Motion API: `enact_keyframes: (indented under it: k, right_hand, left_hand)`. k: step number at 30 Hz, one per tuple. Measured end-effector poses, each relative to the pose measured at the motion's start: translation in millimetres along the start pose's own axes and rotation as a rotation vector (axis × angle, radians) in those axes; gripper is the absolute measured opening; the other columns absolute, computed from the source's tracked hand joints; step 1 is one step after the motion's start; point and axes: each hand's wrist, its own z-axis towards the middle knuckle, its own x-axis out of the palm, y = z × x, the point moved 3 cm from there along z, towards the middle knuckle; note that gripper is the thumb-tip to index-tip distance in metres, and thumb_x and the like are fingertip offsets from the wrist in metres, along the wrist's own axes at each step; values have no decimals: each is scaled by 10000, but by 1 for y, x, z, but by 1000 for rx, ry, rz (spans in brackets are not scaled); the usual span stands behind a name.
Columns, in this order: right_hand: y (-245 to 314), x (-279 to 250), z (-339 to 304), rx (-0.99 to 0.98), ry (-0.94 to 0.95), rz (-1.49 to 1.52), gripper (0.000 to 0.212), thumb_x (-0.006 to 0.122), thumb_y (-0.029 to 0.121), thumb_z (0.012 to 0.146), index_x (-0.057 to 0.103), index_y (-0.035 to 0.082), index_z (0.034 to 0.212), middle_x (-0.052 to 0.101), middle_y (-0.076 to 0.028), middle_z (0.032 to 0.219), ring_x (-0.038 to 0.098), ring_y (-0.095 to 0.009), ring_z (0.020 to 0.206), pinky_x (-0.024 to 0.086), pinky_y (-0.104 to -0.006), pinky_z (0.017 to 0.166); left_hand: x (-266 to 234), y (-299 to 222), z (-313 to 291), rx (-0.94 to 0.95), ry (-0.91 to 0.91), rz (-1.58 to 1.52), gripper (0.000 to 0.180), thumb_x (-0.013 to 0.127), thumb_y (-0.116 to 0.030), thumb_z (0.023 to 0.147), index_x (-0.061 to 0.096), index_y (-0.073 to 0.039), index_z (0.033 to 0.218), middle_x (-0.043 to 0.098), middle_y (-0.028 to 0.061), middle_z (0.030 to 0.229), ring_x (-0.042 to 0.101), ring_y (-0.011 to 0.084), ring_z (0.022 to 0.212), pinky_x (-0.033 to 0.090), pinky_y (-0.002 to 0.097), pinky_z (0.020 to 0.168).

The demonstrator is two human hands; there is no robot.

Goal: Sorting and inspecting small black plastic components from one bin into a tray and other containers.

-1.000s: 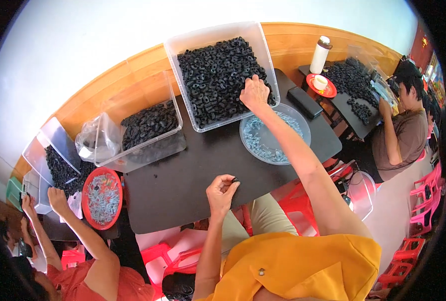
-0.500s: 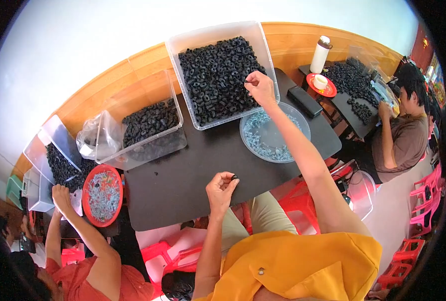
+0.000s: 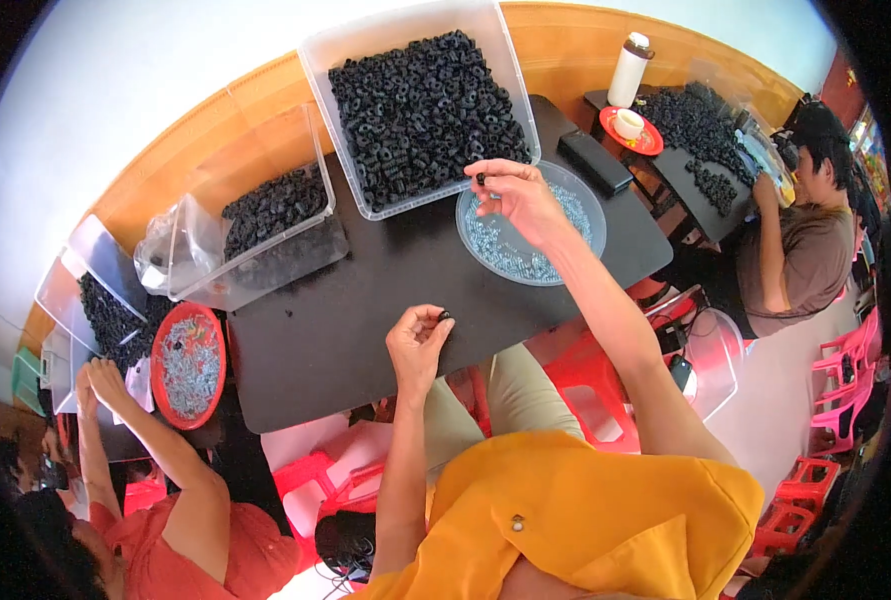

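A small black part (image 3: 443,315) was held in the left hand (image 3: 415,345), pinched between thumb and curled forefinger above the near side of the dark surface (image 3: 335,345); a second, the black ring-like part (image 3: 480,180), was gripped at the tips of the thumb and forefinger of the right hand (image 3: 523,205), its other fingers being left loosely bent; both hands were thus nearly closed at the tips, with one part apiece, and were held well apart; the right was placed over the rim of the round translucent tray (image 3: 510,234), just beside the large translucent bin (image 3: 385,30).

By way of progress, one part had been taken up in each hand; the two were not brought together; no clear piece was seen in either hand, and the small clear pieces (image 3: 485,245) were left scattered in the tray; the large bin was heaped with loose black parts (image 3: 425,120), so that by far the greater share was judged to be left; more were contained in the smaller clear box (image 3: 300,268) to the left, though whether these had been worked could not be told; one black fragment (image 3: 289,314) was left lying alone on the surface; any difference between finished and unfinished parts was too small to be made out.
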Motion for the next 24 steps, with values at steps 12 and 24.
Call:
enact_keyframes:
  k: [12,24]
  right_hand:
    - [-37,20,-62,256,19,-168,208,554,144,862,613,-19,976,582,-35,774,573,-79,674,549,-269,649]
    - [-67,44,-87,316,21,-353,150,577,63,846,620,-35,952,608,-59,786,593,-84,670,548,-243,642]
  left_hand:
    - [-4,-5,0,10,28,-201,150,619,54,776,591,9,916,616,35,810,601,104,728,489,222,673]
    - [-8,-1,0,22,22,-236,158,624,32,788,631,14,945,643,51,838,611,109,726,500,227,681]
